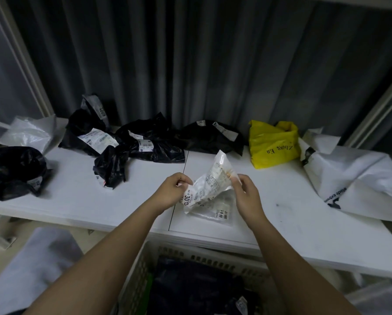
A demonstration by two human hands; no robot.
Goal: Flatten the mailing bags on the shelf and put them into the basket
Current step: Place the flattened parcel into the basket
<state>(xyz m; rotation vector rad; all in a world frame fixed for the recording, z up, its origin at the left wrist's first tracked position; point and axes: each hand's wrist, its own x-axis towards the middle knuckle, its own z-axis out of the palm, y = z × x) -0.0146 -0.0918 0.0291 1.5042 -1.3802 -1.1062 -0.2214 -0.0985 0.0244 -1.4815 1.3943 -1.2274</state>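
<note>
Nearest to the person stands the basket (142,264), its pale slotted wall just under the front edge of the shelf (77,201), with dark flattened bags already inside; it stands there, I think, so that a finished bag can simply drop down. Above it, the left hand (172,189) pinches one crumpled end of a clear mailing bag (211,189), and the right hand (245,194) pinches the opposite edge. The bag is held a little over the shelf and pulled between both hands, probably to stretch out the wrinkles. Its lower part seems to touch a second clear sheet below, but I cannot tell if this is one bag or two.

Further out wait the crumpled black bags (145,142), a yellow bag (272,144) and a large white bag (354,178), which the right border cuts off. The labels are too small to read. The bottom of the basket is out of view.
</note>
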